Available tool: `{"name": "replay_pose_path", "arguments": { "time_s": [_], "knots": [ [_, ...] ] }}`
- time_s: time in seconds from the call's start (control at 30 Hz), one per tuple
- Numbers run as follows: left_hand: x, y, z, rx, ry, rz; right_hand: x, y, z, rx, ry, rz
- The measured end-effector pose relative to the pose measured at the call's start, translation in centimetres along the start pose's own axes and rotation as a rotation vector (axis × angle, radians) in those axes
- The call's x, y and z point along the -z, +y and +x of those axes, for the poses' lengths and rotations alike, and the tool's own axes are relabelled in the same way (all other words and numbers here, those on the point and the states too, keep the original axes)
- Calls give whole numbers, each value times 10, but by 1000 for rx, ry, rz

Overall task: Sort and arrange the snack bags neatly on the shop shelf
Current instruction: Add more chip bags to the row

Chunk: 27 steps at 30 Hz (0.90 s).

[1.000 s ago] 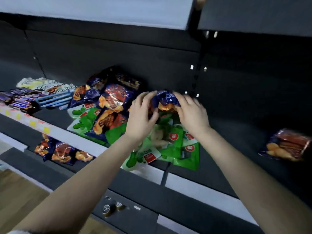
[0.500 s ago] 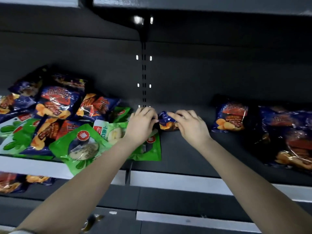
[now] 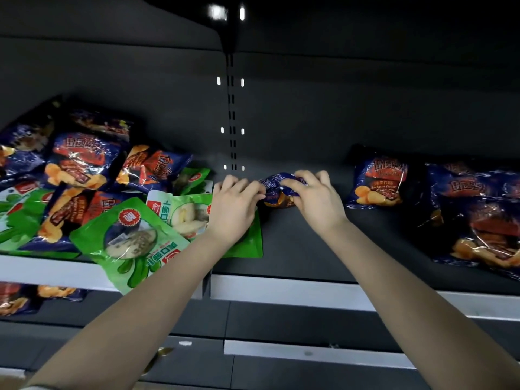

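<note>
Both my hands hold one small blue chip bag just above the dark shelf, near the middle upright. My left hand pinches its left end and my right hand grips its top and right side, hiding most of it. To the left lies a mixed heap of blue chip bags and green snack bags. On the right, one blue bag stands apart beside a pile of more blue bags.
A green bag lies under my left wrist. The white price rail runs along the shelf's front edge. A slotted upright divides the back wall. Below left, a lower shelf holds more blue bags.
Both hands carried the blue bag from above the mixed heap rightward and down to the dark shelf past the upright. In the last half second they barely moved.
</note>
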<state>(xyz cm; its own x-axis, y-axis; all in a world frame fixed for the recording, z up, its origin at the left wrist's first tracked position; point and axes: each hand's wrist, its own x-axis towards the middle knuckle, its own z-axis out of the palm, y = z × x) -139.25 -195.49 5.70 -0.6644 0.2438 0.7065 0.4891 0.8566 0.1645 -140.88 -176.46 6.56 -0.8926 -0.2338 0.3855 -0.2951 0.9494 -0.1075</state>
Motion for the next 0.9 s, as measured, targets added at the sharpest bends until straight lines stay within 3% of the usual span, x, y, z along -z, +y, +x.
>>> {"name": "replay_pose_path", "arguments": {
  "time_s": [0.13, 0.27, 0.4, 0.57, 0.73, 0.9],
  "knots": [
    [1, -1, 0, 1, -20, -68, -1, 0, 1, -1, 7, -3],
    [5, -3, 1, 193, -26, -380, 3, 1, 0, -21, 93, 176],
    [8, -5, 7, 362, -7, -528, 7, 6, -3, -92, 157, 256],
    [4, -1, 19, 565, 56, -601, 8, 3, -9, -133, 214, 374],
    [1, 1, 30, 652, 102, -690, 7, 2, -13, -180, 302, 495],
    [-5, 4, 37, 676, 125, -699, 7, 6, -18, -152, 190, 576]
  ]
}}
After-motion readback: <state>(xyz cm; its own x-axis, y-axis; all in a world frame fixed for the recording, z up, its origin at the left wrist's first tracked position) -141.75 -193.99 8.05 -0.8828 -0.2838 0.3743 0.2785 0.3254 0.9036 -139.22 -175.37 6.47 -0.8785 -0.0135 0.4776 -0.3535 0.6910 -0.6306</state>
